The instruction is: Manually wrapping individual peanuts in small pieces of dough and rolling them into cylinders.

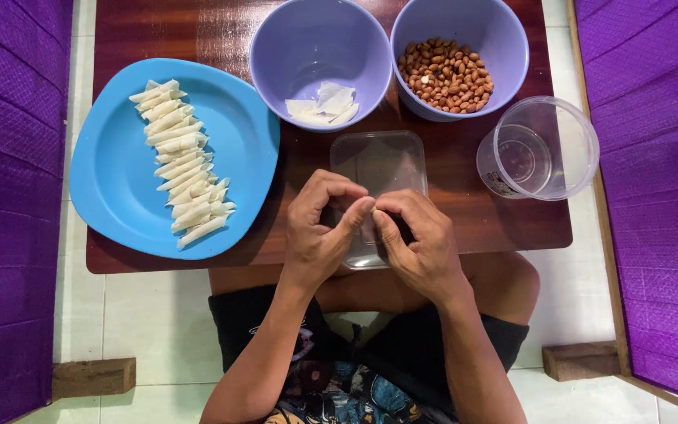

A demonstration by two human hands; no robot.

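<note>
Curling hands (pixel 370 224) fingertips together, above clear lid (pixel 378 165)

A person seated at a low table, seen from above: both forearms are bare, with no sleeves reaching the wrists, and no rings, watch or bracelets show on the left hand (pixel 319 228) or the right hand (pixel 421 239). Dark shorts cover the thighs, knees bare, and a dark shirt carries a multicoloured printed graphic.
</note>
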